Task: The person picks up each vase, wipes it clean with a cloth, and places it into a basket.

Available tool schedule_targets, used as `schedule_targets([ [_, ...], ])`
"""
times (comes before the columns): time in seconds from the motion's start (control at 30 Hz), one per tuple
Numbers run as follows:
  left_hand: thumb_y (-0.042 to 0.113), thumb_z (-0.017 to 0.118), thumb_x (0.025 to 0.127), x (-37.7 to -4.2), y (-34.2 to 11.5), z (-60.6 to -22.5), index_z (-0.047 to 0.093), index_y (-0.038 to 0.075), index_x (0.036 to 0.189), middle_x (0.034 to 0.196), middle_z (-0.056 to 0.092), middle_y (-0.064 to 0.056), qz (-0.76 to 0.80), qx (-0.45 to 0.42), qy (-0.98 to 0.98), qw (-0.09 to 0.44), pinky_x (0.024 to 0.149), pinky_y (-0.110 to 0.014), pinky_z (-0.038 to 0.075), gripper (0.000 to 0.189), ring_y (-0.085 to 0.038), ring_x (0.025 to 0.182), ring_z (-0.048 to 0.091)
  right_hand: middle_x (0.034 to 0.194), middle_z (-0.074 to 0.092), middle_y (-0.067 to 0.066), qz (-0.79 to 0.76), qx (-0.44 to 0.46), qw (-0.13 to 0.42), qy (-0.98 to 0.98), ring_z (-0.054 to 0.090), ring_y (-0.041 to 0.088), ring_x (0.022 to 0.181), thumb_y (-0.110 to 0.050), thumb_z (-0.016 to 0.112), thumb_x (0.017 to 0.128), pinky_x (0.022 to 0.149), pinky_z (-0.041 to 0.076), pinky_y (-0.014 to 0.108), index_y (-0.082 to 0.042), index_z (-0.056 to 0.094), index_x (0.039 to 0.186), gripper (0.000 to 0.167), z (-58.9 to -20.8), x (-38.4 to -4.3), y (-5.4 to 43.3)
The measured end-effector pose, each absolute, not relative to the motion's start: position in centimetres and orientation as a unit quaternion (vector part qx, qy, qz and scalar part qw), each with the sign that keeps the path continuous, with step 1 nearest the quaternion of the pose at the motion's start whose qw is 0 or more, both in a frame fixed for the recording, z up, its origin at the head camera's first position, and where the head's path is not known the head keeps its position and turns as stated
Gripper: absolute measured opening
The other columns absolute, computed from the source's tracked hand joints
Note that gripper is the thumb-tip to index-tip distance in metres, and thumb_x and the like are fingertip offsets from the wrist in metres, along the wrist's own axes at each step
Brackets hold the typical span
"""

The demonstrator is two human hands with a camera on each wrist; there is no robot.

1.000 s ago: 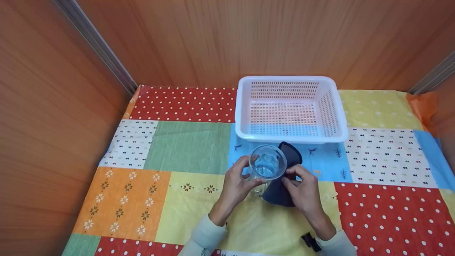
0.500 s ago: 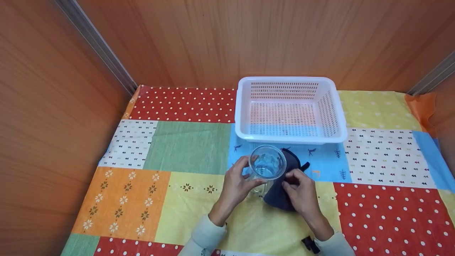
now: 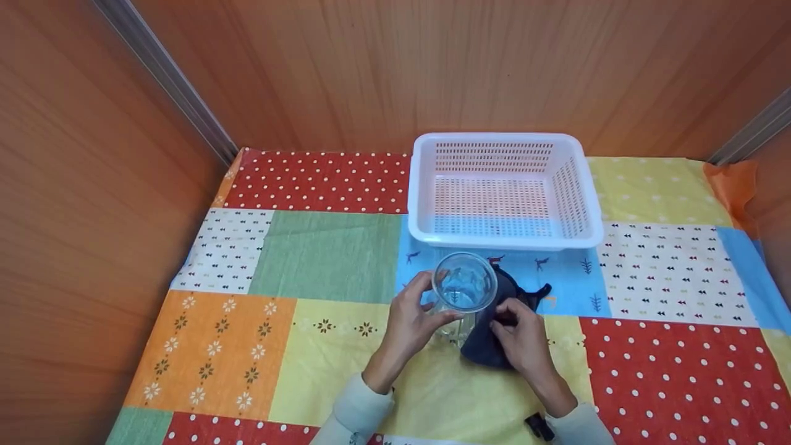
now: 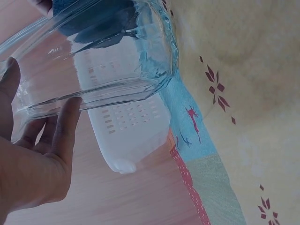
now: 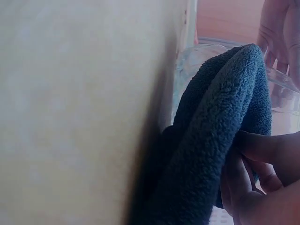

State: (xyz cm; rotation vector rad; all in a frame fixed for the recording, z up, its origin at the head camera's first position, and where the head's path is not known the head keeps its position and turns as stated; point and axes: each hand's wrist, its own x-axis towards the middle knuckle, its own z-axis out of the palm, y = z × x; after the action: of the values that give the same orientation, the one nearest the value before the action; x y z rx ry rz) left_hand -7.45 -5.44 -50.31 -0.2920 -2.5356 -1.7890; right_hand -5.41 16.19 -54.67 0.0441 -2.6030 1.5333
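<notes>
Near the front middle of the table, my left hand (image 3: 413, 318) grips a clear drinking glass (image 3: 460, 281) by its side, thumb and fingers around the wall. The glass tilts, its round mouth facing up toward the head camera. In the left wrist view the thick clear base of the glass (image 4: 157, 70) points away from the hand. My right hand (image 3: 524, 334) pinches a dark blue cloth (image 3: 485, 343) against the right side of the glass. The right wrist view shows its fuzzy terry texture, with the cloth (image 5: 206, 131) folded over and hiding part of the glass.
A white perforated plastic basket (image 3: 507, 240) stands just beyond the hands, with nothing in it. A patchwork tablecloth (image 3: 337, 256) covers the table. Wooden panels (image 3: 371, 74) close off the back and sides. A small black clip (image 3: 539, 426) sits by the right sleeve.
The right hand has shifted slightly down along the glass. The cloth's upper end has slid lower, and a dark tip now sticks out to the right. The left hand and glass stay put.
</notes>
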Motion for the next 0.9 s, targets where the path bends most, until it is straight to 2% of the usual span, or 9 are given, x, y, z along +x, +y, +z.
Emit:
schedule_targets([
  [0.33, 0.019, 0.094, 0.081, -7.27, -5.38, -50.10, 0.065, 0.010, 0.137, 0.134, 0.069, -0.011, -0.579, -0.088, -0.811, -0.004, 0.092, -0.050, 0.062, 0.063, -0.027, 0.121, 0.066, 0.095, 0.071, 0.013, 0.486, 0.012, 0.042, -0.873, 0.072, 0.031, 0.094, 0.019, 0.075, 0.082, 0.072, 0.061, 0.031, -0.004, 0.062, 0.087, 0.027, -55.44, -5.60, 16.39],
  [0.53, 0.021, 0.096, 0.078, -7.33, -5.29, -50.35, 0.068, 0.012, 0.131, 0.127, 0.072, -0.003, -0.562, -0.098, -0.821, 0.027, 0.087, -0.047, 0.064, 0.060, -0.025, 0.117, 0.068, 0.093, 0.072, 0.013, 0.482, 0.021, 0.048, -0.875, 0.073, 0.031, 0.091, 0.020, 0.074, 0.079, 0.075, 0.060, 0.036, -0.003, 0.061, 0.086, 0.027, -55.54, -5.65, 16.55],
  [0.67, 0.021, 0.096, 0.079, -7.25, -5.17, -50.29, 0.068, 0.013, 0.131, 0.127, 0.072, -0.001, -0.560, -0.097, -0.822, 0.029, 0.087, -0.046, 0.064, 0.060, -0.023, 0.118, 0.068, 0.093, 0.071, 0.013, 0.485, 0.013, 0.042, -0.873, 0.072, 0.030, 0.091, 0.020, 0.072, 0.080, 0.075, 0.060, 0.034, -0.004, 0.063, 0.086, 0.027, -55.46, -5.78, 16.56],
  [0.9, 0.017, 0.094, 0.081, -7.14, -5.27, -50.14, 0.066, 0.010, 0.134, 0.133, 0.069, -0.011, -0.572, -0.093, -0.815, 0.015, 0.089, -0.048, 0.063, 0.061, -0.027, 0.121, 0.067, 0.096, 0.072, 0.014, 0.504, 0.010, 0.049, -0.862, 0.072, 0.031, 0.094, 0.018, 0.073, 0.083, 0.075, 0.060, 0.027, -0.002, 0.067, 0.089, 0.022, -54.60, -5.63, 16.32],
])
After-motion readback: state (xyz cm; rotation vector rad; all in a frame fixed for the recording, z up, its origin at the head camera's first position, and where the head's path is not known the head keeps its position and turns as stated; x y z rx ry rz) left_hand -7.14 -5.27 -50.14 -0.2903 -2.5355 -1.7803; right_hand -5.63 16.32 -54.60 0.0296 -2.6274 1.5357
